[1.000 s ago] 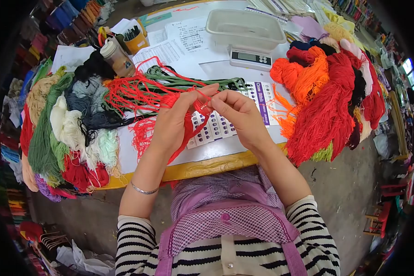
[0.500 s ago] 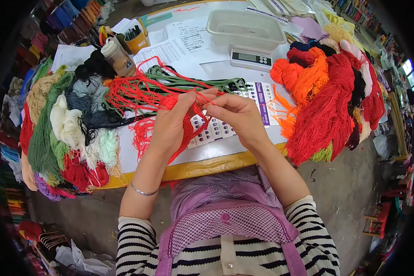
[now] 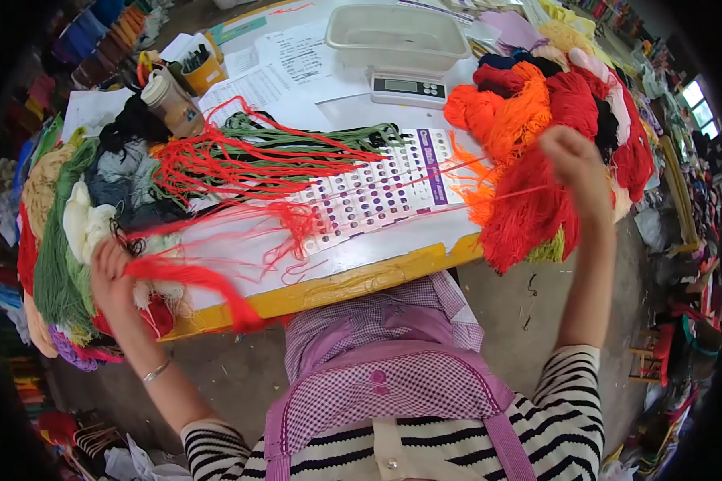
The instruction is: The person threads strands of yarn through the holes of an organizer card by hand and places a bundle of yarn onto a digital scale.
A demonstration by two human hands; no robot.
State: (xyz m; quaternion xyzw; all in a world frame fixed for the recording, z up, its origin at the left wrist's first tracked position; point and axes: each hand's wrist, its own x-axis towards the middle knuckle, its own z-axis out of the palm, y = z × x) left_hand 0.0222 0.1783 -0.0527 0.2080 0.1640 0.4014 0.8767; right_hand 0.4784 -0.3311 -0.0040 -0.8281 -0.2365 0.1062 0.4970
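My left hand (image 3: 112,276), at the left edge of the table, is closed around a bundle of red thread (image 3: 192,275) that hangs blurred toward the front edge. Far to the right, my right hand (image 3: 573,160) is closed on thin red strands (image 3: 489,163) stretched across the table, in front of the dark red yarn (image 3: 529,212). Between my hands lies a punched card (image 3: 361,192) with rows of holes and a purple band. Red and green threads (image 3: 257,156) run from the card to the left.
Coloured skeins (image 3: 56,240) pile up at the left, orange yarn (image 3: 517,104) at the right. A digital scale (image 3: 409,86), a clear plastic tub (image 3: 397,38), papers (image 3: 257,84), a lidded jar (image 3: 171,104) and a pen holder (image 3: 203,72) stand or lie behind.
My hands have moved from close together far apart, left hand leftward with the red bundle, right hand rightward with strands pulled out. The card is more exposed, and the view has shifted slightly.
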